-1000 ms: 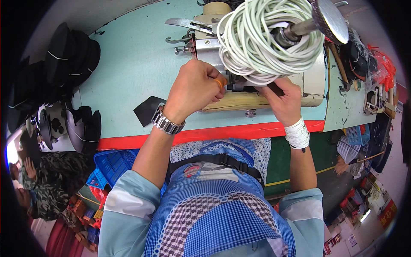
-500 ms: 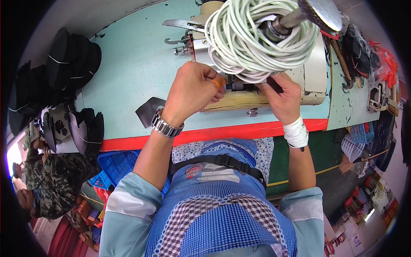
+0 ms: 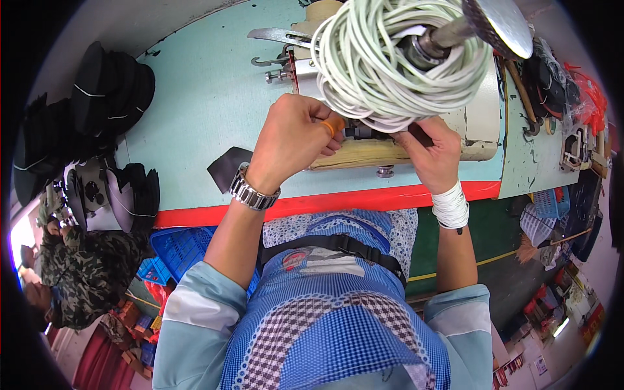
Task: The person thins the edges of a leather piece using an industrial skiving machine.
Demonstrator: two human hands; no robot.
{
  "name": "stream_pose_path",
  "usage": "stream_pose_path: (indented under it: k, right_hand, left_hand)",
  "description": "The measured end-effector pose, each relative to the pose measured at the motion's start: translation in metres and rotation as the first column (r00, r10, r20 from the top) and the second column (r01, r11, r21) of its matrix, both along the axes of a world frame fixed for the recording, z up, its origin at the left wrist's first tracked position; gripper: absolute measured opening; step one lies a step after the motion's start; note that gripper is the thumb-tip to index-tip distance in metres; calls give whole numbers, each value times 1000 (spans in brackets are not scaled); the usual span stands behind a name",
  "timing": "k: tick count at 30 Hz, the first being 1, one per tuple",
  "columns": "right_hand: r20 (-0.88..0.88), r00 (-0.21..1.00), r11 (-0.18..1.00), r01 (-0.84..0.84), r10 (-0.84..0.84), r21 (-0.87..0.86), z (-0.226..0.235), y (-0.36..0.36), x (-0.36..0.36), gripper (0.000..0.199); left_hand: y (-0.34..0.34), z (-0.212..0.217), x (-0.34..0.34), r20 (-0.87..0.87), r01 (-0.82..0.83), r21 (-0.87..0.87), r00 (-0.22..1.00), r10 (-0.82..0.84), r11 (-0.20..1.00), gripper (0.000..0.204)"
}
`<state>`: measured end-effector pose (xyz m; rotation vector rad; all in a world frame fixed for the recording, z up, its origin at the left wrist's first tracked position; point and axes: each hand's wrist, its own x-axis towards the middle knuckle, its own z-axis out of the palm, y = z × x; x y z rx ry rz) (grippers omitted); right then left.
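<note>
Shift since the earliest frame: the camouflage-clad co-worker (image 3: 91, 266), far left of the machine, has drawn a hand in; both working hands keep nearly the same pose.
Machine: cream-painted metal body (image 3: 482, 107), worn at the edges, with a long yellowed near side and a small dark part (image 3: 364, 132) showing between the hands.
Cord: thick, loosely wound coil of pale greenish-white cord (image 3: 390, 71) around a metal spindle, in front of the machine in this view and hiding much of it.
Left grip: bare hand (image 3: 296, 136) with an orange finger band (image 3: 333, 125), at the machine's left part; fingers curled close together, contents hidden, cannot tell.
Right grip: bare hand (image 3: 434, 156) at the machine's near side, fingertips partly behind the coil; cannot tell whether it pinches anything.
Dark part to grips: between them, just beside the left fingers.
Desk: pale blue-green top (image 3: 195, 84) under the machine.
Scrap: flat black piece (image 3: 227, 169), left of the machine.
</note>
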<state>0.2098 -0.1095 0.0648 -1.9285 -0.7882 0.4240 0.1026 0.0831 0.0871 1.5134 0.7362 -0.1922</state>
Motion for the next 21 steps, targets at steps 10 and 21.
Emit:
stream_pose_path:
  k: [10,21]
  right_hand:
    - [17,1000,1000,-11,11,-29,3,0,0,33]
    - [106,992,997,-64,67,-33,1,-1,3,34]
  left_hand:
    - [5,4,-10,38,77,-181,997,-71,980,24]
    - [-13,-6,-20,68,-114,-473,984,165,874,29]
